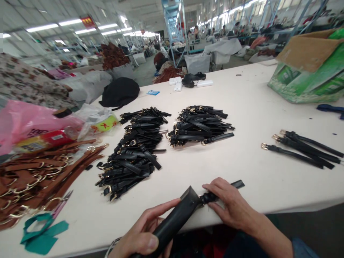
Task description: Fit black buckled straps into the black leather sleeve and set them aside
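Black leather strap (pixel 238 184), slim and smooth

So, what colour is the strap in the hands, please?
The strap is black; the head view shows it best.

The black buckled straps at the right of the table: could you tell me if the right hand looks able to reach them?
Probably yes, once the right hand lets go of the strap it holds; nothing lies between it and the black buckled straps on the table.
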A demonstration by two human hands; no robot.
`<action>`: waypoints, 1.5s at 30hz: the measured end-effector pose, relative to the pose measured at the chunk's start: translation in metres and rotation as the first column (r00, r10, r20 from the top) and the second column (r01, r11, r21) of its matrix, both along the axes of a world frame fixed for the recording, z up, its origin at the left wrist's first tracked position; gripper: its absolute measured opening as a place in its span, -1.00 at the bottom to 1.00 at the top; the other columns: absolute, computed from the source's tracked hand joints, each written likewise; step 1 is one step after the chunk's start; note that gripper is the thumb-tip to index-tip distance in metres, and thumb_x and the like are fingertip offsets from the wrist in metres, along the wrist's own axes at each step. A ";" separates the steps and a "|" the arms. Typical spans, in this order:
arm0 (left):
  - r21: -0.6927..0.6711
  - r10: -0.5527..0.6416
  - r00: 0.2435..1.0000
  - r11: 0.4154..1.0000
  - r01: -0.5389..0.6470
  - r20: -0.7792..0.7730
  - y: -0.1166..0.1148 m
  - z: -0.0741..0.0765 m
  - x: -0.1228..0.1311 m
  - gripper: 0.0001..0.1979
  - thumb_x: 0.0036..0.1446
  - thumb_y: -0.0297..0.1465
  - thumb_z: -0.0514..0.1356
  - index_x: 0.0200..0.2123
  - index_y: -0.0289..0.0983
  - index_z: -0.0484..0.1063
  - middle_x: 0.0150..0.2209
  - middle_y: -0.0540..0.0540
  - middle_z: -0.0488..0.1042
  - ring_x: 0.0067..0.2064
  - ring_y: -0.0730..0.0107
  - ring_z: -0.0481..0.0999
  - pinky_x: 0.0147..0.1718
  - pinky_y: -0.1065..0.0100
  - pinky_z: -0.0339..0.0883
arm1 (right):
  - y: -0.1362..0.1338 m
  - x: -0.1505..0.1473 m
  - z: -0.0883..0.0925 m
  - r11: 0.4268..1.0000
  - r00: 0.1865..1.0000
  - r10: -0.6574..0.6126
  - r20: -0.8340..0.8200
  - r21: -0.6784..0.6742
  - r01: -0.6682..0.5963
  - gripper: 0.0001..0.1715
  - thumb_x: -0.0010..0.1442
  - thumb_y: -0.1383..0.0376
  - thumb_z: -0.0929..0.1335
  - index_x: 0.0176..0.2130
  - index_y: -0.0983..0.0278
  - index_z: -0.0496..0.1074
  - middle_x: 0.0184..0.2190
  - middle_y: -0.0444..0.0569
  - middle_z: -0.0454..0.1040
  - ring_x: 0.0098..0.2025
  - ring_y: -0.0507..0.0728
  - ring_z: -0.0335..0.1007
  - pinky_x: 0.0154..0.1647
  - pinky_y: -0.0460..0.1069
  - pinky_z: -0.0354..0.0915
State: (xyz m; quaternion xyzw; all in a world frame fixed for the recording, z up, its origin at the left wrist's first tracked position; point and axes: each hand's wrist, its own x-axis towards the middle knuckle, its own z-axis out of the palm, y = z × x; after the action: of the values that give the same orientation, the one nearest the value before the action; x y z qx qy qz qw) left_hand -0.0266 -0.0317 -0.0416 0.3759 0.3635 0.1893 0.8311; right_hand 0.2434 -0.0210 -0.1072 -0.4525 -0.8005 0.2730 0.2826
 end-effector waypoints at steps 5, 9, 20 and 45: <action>-0.049 -0.024 1.000 0.998 0.024 0.015 -0.002 -0.005 -0.002 -0.18 -0.10 -0.25 0.17 0.20 -0.25 -0.15 -0.43 -0.15 0.47 -0.66 0.52 0.33 -0.78 0.61 0.01 | 0.002 -0.001 0.003 0.999 1.000 0.011 0.016 -0.031 -0.011 -0.73 0.06 0.36 0.31 -0.17 0.21 0.36 -0.26 0.01 0.31 -0.19 0.15 0.19 -0.19 0.09 0.20; -0.029 0.061 0.998 0.998 -0.061 0.021 -0.005 -0.007 0.000 -0.19 -0.11 -0.28 0.15 0.19 -0.30 -0.12 -0.46 -0.14 0.47 -0.70 0.56 0.29 -0.81 0.61 0.01 | 0.005 0.001 0.005 0.994 0.998 0.028 -0.051 -0.100 -0.033 -0.79 0.05 0.41 0.30 -0.24 0.23 0.39 -0.26 -0.01 0.31 -0.18 0.12 0.21 -0.17 0.05 0.22; 0.051 -0.031 0.999 0.998 0.030 0.014 -0.006 -0.010 0.007 -0.21 -0.19 -0.34 0.25 0.14 -0.26 0.02 -0.36 -0.12 0.43 -0.49 0.40 0.41 -0.61 0.51 0.15 | 0.008 0.008 -0.004 0.987 0.993 0.076 -0.093 -0.136 -0.088 -0.69 0.08 0.41 0.29 -0.13 0.24 0.38 -0.02 0.05 0.21 -0.01 0.13 0.18 0.02 0.06 0.19; -0.033 -0.104 0.995 0.994 0.104 -0.008 0.005 0.001 0.009 -0.21 -0.19 -0.35 0.23 0.15 -0.24 0.01 -0.32 -0.11 0.41 -0.47 0.44 0.37 -0.59 0.51 0.11 | 0.010 0.008 0.000 0.981 0.984 0.085 -0.159 -0.161 -0.110 -0.72 0.12 0.46 0.23 -0.17 0.26 0.38 -0.09 0.04 0.31 -0.03 0.11 0.23 0.01 0.05 0.21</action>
State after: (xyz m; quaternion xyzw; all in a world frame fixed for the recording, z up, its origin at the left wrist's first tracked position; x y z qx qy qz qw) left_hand -0.0179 -0.0266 -0.0406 0.3816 0.3504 0.1380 0.8441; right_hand 0.2513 -0.0109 -0.1073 -0.4129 -0.7719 0.3871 0.2895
